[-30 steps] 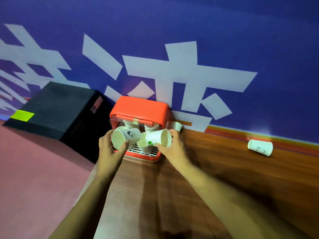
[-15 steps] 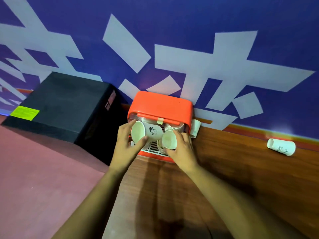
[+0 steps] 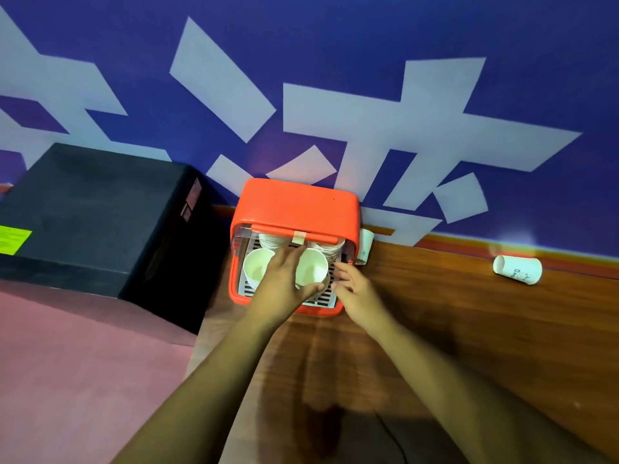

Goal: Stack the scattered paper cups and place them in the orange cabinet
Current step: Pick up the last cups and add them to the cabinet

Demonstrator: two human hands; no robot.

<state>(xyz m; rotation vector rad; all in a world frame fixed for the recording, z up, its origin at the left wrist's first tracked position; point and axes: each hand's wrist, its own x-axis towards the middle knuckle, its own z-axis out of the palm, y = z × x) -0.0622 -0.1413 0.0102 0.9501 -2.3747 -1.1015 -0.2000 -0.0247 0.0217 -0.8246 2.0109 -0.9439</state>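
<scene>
The orange cabinet (image 3: 296,205) stands open at the wooden table's left end, against the wall. On its white slotted tray (image 3: 323,298) two paper cups stand upright in front, a left cup (image 3: 255,270) and a right cup (image 3: 312,271). Behind them are stacked cups (image 3: 269,241). My left hand (image 3: 284,284) reaches in between the two front cups, fingers along the right cup's left side and thumb round its near rim. My right hand (image 3: 356,291) hovers at the cabinet's front right corner, fingers loose, holding nothing. One more paper cup (image 3: 517,270) lies on its side far right.
A further cup (image 3: 365,245) leans against the cabinet's right wall. A large black box (image 3: 93,209) stands left of the cabinet. The wooden table (image 3: 469,329) runs right along the blue wall, and a pink floor (image 3: 83,363) lies lower left.
Both cups went from my hands onto the cabinet's tray and now stand upright. My right hand let go and drew back right. My left hand shifted onto the right cup.
</scene>
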